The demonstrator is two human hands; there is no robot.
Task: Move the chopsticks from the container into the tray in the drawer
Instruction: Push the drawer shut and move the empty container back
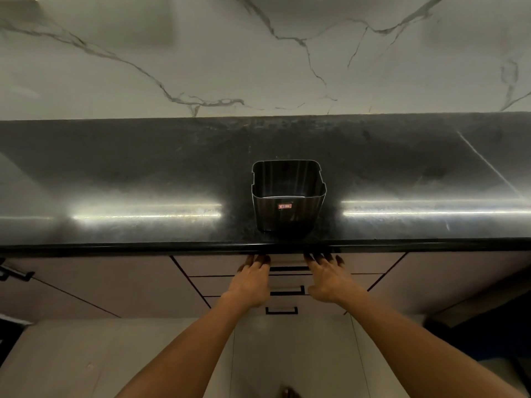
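The dark worktop (143,173) is running the full width below a veined marble wall (258,53), and the steel container (288,196) is standing upright near the worktop's front edge, about midway along it. Its inside is looking bare — no chopsticks are showing in it, nor anywhere else in view, so whether they are already in the tray cannot be told. The top drawer (287,261) is sitting flush with the cabinet front, its tray hidden. Below it, two more drawer fronts are showing their black handles (283,310).

Both hands are reaching to that top drawer just under the worktop's front edge: the left hand (251,282) and the right hand (330,280) are lying flat with fingers straight and spread, holding nothing, fingertips touching the drawer face.

Risks, as a judgement: fingertips are sitting right under the overhang — a hard push could be pinching them — and any jolt to the cabinet could be nudging the container, standing so close to the front edge, off it.
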